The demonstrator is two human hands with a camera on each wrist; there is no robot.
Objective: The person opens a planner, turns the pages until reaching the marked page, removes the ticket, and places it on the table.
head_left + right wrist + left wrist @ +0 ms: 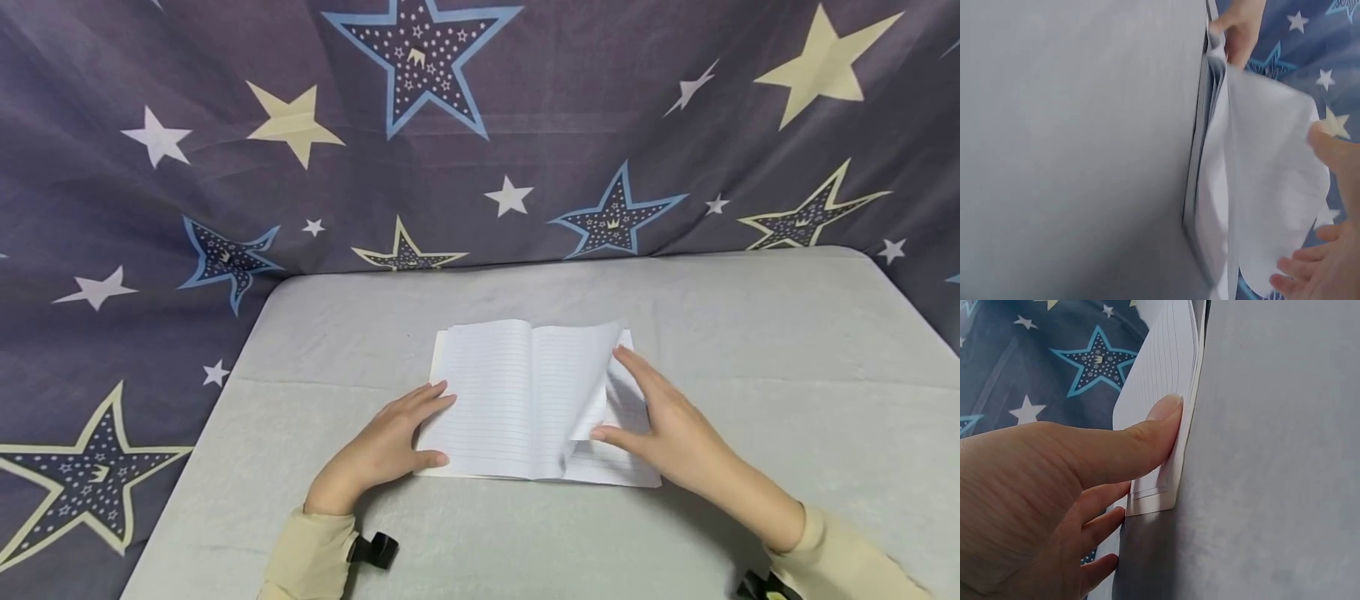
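An open notebook [480, 400] with lined white pages lies on the table. My left hand [393, 433] rests at its left edge, fingers spread; in the left wrist view the thumb [1161, 415] presses on the lined page near the cover's edge. On the other side, a lifted, curling page [588, 367] stands up from the right half. My right hand [675, 425] is beside this page, with its thumb and forefinger spread apart at the page's free edge. The right wrist view shows the raised page [1272, 169] blurred, close to the thumb and fingertips.
A pale grey cloth covers the table [787, 333] around the notebook. Behind and to the left hangs a dark curtain [570, 108] printed with stars. Black straps [375, 550] sit at both sleeves.
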